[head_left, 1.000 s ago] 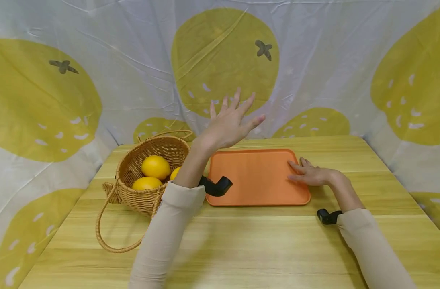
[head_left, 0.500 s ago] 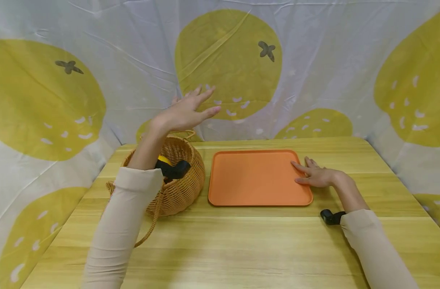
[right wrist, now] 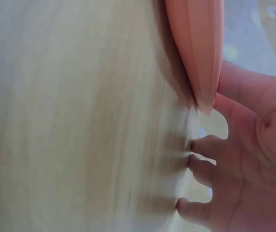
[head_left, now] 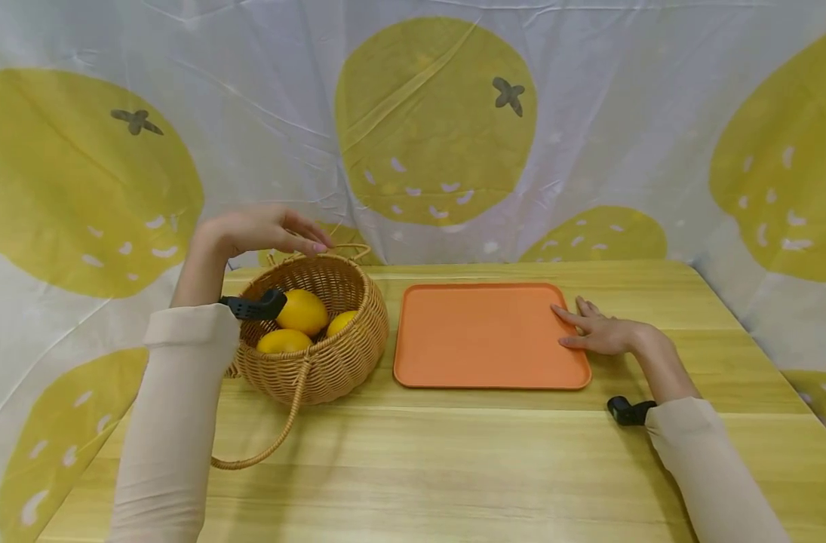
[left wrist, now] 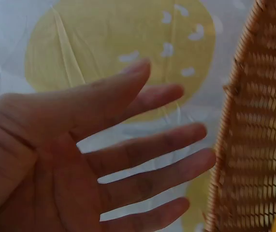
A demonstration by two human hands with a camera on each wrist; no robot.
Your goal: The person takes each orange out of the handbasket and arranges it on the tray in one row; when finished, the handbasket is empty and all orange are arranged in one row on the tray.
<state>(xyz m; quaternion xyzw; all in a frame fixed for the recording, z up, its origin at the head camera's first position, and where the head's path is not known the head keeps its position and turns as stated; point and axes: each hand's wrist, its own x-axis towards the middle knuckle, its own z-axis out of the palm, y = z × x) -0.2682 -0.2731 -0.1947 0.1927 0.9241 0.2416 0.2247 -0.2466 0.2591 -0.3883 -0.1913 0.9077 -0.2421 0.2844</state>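
My left hand (head_left: pixel 263 230) is above the far side of the wicker basket (head_left: pixel 345 369), holding nothing; the left wrist view shows its fingers spread with gaps between them, close beside the rim, though I cannot tell whether they touch it. Three yellow lemons (head_left: pixel 304 311) lie inside the basket, which stands upright on the wooden bench (head_left: pixel 453 467). One handle (head_left: pixel 287 422) droops towards me. Just right of the basket, apart from it, the orange tray (head_left: pixel 480 332) lies flat. My right hand (head_left: pixel 603 332) is at its right edge, fingers spread: thumb and forefinger reach over the rim, the others stretch down beside it to the bench. A cloth (head_left: pixel 603 113) printed with big yellow fruit hangs behind.
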